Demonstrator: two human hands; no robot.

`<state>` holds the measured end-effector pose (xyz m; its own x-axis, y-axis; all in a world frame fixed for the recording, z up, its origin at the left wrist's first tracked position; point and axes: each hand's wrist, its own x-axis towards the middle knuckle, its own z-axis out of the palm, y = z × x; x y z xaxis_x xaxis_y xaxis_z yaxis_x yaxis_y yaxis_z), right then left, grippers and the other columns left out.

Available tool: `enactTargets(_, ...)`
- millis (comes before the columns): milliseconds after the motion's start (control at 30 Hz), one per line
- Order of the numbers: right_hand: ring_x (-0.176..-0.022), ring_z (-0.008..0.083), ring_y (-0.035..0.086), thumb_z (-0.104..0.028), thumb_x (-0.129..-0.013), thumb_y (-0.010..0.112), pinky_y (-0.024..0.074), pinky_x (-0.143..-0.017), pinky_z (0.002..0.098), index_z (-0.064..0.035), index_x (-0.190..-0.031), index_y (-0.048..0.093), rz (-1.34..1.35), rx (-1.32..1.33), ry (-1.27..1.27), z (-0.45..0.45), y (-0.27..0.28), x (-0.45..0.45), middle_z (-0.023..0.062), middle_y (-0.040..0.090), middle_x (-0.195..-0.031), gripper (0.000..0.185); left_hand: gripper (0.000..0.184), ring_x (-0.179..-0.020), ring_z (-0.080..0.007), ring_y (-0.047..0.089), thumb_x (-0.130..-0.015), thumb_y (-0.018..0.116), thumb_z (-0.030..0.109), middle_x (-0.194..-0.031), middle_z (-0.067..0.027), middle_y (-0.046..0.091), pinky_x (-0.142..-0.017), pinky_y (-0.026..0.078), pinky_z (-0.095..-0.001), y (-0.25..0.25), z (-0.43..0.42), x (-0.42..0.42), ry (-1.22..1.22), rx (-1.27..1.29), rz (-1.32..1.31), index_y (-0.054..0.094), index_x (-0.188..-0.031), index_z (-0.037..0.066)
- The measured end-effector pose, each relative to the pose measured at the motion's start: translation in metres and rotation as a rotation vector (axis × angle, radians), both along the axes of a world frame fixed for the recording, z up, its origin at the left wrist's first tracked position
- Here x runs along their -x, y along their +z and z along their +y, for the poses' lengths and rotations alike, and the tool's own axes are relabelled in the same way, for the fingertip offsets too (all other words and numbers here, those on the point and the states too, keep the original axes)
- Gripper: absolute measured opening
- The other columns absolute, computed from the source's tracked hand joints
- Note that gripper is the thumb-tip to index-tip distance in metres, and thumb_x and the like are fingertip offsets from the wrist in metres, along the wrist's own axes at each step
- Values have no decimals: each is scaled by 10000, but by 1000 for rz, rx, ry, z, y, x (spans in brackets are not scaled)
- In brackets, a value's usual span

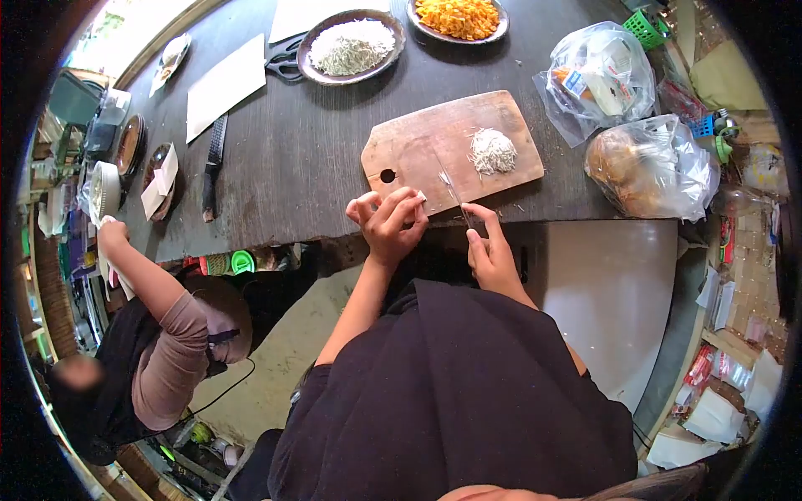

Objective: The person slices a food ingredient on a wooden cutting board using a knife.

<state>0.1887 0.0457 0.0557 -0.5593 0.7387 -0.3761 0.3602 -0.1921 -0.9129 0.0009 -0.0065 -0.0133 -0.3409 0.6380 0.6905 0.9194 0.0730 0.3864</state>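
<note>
My right hand (pixel 494 255) grips a knife (pixel 452 189) whose thin blade lies across the near part of a wooden cutting board (pixel 439 138). White shreds cling to the blade. At the board's near edge, my left hand (pixel 389 225) is pinched, with a small white piece (pixel 421 197) at its fingertips; its exact kind is too small to make out. A small heap of white shreds (pixel 493 151) rests on the right half of the board. The board has a round hole near its left corner.
A plate of white shreds (pixel 351 48) and a plate of orange shreds (pixel 458 18) stand at the back. Plastic bags (pixel 652 163) lie right. A black-handled grater or knife (pixel 214 167) and papers (pixel 225 88) lie left. Another person (pixel 171 359) works at the far left.
</note>
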Motion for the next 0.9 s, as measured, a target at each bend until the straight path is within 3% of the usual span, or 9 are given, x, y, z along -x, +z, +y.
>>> enactTargets(167, -544, 102, 494, -140, -1024, 473, 417, -559, 290, -159, -1405, 431, 27, 43, 92, -4, -11, 0, 71, 537, -718, 384, 135, -859, -158, 491, -677, 774, 200, -954, 138, 714, -897, 287, -376, -2, 0, 1, 0, 0, 18, 724, -802, 209)
enactTargets(200, -560, 128, 524, -137, -1022, 474, 442, -581, 309, -155, -1398, 432, -4, 7, 110, -5, -5, 2, 97, 607, -903, 378, 138, -859, -162, 493, -673, 774, 201, -955, 136, 714, -895, 289, -378, -2, 0, 1, 2, 2, 24, 723, -801, 206)
enactTargets(233, -560, 128, 524, -137, -1022, 474, 442, -581, 309, -155, -1398, 432, -5, 7, 108, -7, -7, 3, 97, 607, -903, 378, 138, -859, -162, 493, -673, 774, 201, -955, 136, 714, -895, 289, -378, -1, 0, 2, 0, 2, 23, 723, -801, 206)
enactTargets(333, -613, 186, 583, -126, -1017, 480, 486, -644, 336, -152, -1388, 433, 24, -33, 161, -9, -14, 5, 107, 602, -1181, 375, 142, -858, -168, 494, -661, 780, 200, -956, 131, 712, -893, 290, -383, -1, 0, 2, 1, 3, 32, 712, -786, 198)
enactTargets(633, -698, 284, 655, -132, -1016, 484, 506, -700, 376, -149, -1377, 441, 21, -101, 170, -11, -13, 7, 147, 611, -1236, 364, 142, -864, -181, 502, -657, 789, 188, -949, 118, 706, -889, 289, -395, 0, 0, 2, 3, -2, 23, 675, -741, 184)
enactTargets(900, -695, 314, 661, -122, -1012, 483, 498, -687, 384, -155, -1373, 440, -30, -91, 165, -11, -7, 12, 160, 631, -1189, 366, 139, -874, -180, 508, -661, 784, 182, -925, 121, 698, -898, 285, -399, -2, -1, 1, 3, -6, 0, 674, -744, 190)
